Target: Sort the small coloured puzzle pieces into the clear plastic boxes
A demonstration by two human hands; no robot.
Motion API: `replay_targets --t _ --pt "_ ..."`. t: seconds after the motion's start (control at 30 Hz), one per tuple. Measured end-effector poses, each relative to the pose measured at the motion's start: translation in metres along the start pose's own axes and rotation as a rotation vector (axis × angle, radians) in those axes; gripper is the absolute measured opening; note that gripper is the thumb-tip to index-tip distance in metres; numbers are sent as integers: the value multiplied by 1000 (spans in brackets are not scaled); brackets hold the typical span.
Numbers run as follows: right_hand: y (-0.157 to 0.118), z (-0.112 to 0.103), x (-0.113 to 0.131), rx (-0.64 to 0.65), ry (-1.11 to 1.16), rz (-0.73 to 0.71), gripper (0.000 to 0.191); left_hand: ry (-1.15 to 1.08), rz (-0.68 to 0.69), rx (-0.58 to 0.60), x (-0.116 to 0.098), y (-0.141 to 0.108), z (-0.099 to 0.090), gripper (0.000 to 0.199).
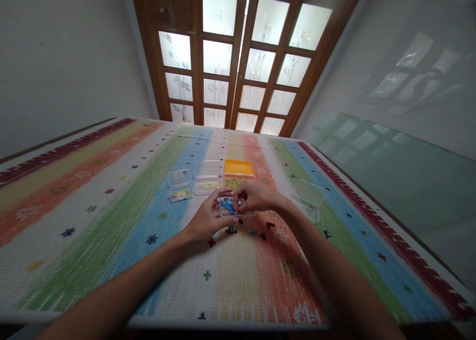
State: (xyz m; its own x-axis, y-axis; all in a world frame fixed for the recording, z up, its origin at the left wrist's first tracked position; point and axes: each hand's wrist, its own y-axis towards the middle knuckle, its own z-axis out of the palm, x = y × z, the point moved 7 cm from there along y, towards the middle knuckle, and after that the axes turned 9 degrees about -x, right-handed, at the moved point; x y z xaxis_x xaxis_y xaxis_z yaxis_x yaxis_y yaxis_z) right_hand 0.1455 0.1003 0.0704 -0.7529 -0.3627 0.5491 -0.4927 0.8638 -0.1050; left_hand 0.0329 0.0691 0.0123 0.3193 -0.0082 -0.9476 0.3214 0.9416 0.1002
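Aptly, the left hand [206, 218] is gripping a clear rectangular plastic box [245, 215], likely light, at nine o'clock, the right hand [256, 196] gripping unclearly.

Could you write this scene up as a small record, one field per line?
Left hand: holds a clear box
Right hand: reaches into that box; whether it grips anything is hidden
Box contents: blue pieces
Farther off: yellow pieces, pale pieces and green pieces in open boxes
Off right: clear case, lid raised
Nearer: loose dark pieces
Surface: striped tablecloth
Background: glazed wooden doors
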Motion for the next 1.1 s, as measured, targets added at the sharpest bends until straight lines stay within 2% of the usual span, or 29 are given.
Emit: replay_targets --t 0.17,0.4,0.57,0.63,0.73,0.8,0.87,0.97,1.1 --pt "3 -1 -2 -25 48 54 9 -8 -4 -10 1 -1 -1 69" --pt "6 -4 -9 -141 120 41 18 -10 -8 -17 -3 -2 -2 66" --pt "-5 -11 -9 -215 249 -86 21 23 -18 -61 -5 0 -6 70" --pt "-13 -13 -8 -178 349 -157 27 62 0 -104 -7 1 -9 71" --pt "-27 -7 -11 -9 410 -183 35 139 50 -181 -9 2 -16 71" --pt "-34 3 -17 110 374 -155 34 167 76 -228 -10 2 -19 71" --pt "-38 11 -22 135 282 -119 27 180 96 -280 -11 3 -22 71" --pt "-38 18 -25 23 129 -100 14 216 140 -331 -13 3 -26 68" --pt "-38 31 -18 -102 -18 -120 18 254 164 -312 -15 4 -25 67"
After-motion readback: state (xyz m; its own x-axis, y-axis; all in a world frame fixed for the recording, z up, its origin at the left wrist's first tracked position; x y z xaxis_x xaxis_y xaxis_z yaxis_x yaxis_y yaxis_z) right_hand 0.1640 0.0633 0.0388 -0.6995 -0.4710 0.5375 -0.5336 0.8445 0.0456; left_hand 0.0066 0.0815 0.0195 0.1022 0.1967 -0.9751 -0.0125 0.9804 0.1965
